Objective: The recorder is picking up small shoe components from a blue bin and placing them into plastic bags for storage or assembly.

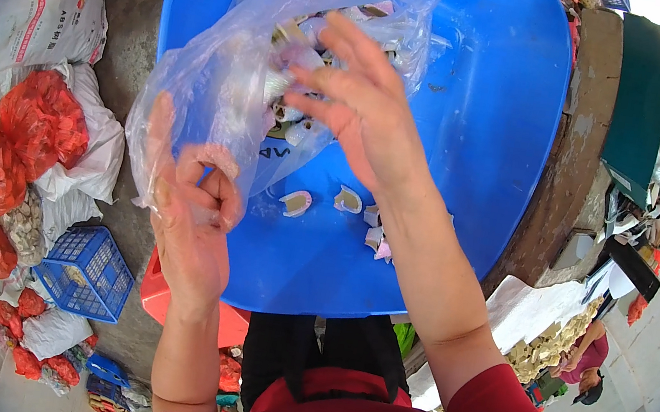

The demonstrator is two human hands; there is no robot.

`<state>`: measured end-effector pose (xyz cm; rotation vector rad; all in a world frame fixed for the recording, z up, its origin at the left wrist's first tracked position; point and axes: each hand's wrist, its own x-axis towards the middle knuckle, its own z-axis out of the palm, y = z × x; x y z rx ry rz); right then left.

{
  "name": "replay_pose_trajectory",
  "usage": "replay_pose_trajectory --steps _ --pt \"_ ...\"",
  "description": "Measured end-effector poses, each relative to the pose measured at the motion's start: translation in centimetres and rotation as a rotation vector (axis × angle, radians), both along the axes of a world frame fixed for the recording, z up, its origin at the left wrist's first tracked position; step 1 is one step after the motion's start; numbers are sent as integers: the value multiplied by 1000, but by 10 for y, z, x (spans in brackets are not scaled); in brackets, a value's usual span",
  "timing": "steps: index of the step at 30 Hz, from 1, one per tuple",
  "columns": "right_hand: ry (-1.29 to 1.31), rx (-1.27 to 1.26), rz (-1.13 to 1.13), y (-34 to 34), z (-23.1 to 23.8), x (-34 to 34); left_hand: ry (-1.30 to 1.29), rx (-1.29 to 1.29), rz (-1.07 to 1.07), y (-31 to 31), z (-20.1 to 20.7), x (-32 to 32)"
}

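Note:
A clear plastic bag (pixel 223 65) stands with its mouth spread over a big blue tub (pixel 492 136), and small pale pieces with shiny wrapping (pixel 279 85) fill its inside. My left hand (pixel 194 212) grips the near left side of the bag, fingers curled and partly behind the film. Over the bag's mouth is my right hand (pixel 362 101), its fingers apart and slightly blurred, with nothing seen in them. Several loose U-shaped pale pieces (pixel 296 203) lie on the tub's blue surface, some partly hidden by my right forearm.
A red stool or bin (pixel 233 326) shows under the tub's near edge. On the left floor are red bags (pixel 43 115), white sacks (pixel 57 16) and a blue crate (pixel 84 271). At the right, another person (pixel 585 360) is beside a heap of beige pieces (pixel 551 342).

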<state>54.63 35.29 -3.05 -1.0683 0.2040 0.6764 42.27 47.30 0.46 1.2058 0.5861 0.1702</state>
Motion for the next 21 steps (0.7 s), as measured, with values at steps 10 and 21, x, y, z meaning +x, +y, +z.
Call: replay_pose_trajectory --steps 10,21 --pt "-757 -1040 864 -101 -83 -90 15 -18 55 -1 0 0" --pt "-755 -1088 1218 -69 -121 -154 64 -60 67 1 -3 -3"
